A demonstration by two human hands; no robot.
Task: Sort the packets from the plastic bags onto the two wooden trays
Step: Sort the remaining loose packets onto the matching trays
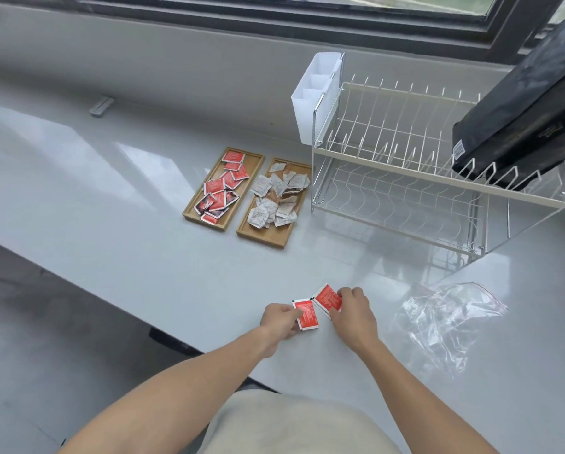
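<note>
While each hand — left hand (279, 317), right hand (353, 311) — pinches a red packet (308, 317) low over the bench (143, 250), the left tray (258, 157) holds red packets, the right tray (276, 239) white — the plastic bag (448, 319) lies beside.

Both my bare forearms reach forward over the near edge of the tabletop, converging so my hands sit close together, just apart. My left hand (279, 317) lies knuckles up, its fingers (295, 314) curled and pinching a red packet (307, 317). My right hand (351, 309) is also palm down, fingers bent around a second red packet (327, 298).
</note>
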